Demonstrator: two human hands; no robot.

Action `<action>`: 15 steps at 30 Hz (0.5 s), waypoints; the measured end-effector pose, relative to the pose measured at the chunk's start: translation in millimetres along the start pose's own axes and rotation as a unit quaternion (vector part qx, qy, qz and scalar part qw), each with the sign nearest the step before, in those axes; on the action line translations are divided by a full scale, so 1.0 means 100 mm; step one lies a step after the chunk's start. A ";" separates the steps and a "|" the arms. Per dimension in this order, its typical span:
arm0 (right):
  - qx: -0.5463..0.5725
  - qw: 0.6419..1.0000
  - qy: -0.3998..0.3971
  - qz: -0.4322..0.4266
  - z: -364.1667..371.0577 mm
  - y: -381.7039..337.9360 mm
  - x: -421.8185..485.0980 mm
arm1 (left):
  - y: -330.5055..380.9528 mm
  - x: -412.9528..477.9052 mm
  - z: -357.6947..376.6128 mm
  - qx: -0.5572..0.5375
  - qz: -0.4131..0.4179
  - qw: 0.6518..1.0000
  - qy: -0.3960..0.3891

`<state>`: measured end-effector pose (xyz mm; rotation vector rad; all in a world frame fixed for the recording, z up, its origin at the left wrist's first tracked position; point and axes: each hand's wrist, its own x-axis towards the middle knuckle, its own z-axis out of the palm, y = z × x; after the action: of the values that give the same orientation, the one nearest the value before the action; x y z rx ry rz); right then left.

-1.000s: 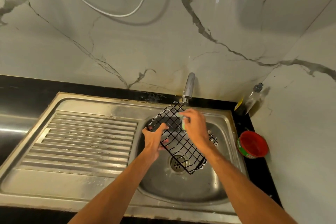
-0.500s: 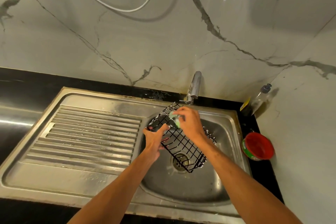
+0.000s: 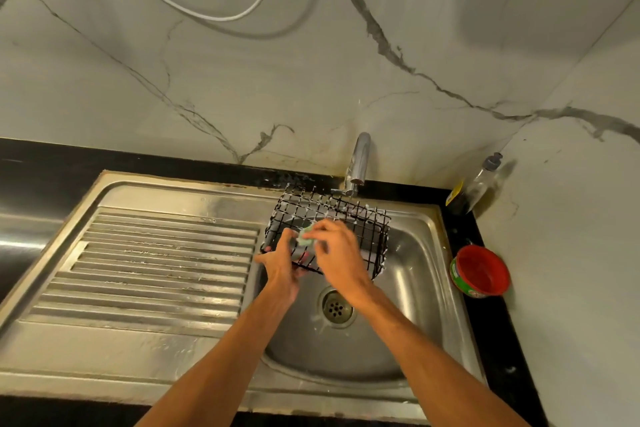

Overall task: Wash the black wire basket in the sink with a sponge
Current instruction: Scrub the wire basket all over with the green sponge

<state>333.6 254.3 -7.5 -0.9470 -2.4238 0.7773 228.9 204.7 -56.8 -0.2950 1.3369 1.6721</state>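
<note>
Head view: the left hand [image 3: 282, 263] grips the black wire basket [image 3: 346, 218] by its near edge, tilted above the sink [image 3: 415, 288], while the right hand [image 3: 337, 253] pinches a green sponge [image 3: 306, 237] against the wires, foam clinging there.

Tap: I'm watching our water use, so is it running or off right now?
Off, apparently: no stream shows below the tap spout, above the black wire basket.
</note>
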 end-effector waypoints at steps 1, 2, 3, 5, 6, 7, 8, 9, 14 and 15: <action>-0.015 1.000 -0.008 -0.023 0.02 -0.04 -0.02 | -0.01 0.01 0.00 -0.009 0.004 1.000 -0.001; -0.021 1.000 0.000 -0.017 -0.01 -0.01 -0.02 | -0.02 0.03 -0.03 -0.017 0.007 1.000 0.003; -0.023 0.999 0.018 0.013 -0.06 0.09 -0.01 | -0.01 0.01 -0.05 -0.020 0.008 1.000 0.009; -0.022 0.993 0.078 0.086 -0.17 0.31 -0.02 | 0.07 -0.07 -0.09 -0.032 0.016 0.999 0.013; -0.016 0.989 0.102 0.109 -0.18 0.37 -0.05 | 0.09 -0.08 -0.12 -0.038 0.019 0.999 0.015; -0.013 0.988 0.106 0.109 -0.16 0.35 -0.08 | 0.11 -0.07 -0.15 -0.040 0.018 0.999 0.020; -0.014 0.992 0.091 0.088 -0.10 0.27 -0.11 | 0.11 -0.06 -0.18 -0.044 0.015 0.999 0.024; -0.026 0.996 0.066 0.058 -0.03 0.20 -0.15 | 0.12 -0.05 -0.20 -0.041 0.015 0.999 0.028; -0.025 0.982 0.138 0.126 -0.15 0.44 -0.08 | 0.13 0.04 -0.27 -0.056 0.024 0.998 0.022; -0.032 0.980 0.144 0.133 -0.17 0.47 -0.07 | 0.14 0.05 -0.27 -0.062 0.031 0.997 0.026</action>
<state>370.6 283.9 -25.2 -1.3286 -2.1082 0.6029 205.5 184.7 -61.7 -0.3748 1.2953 1.8141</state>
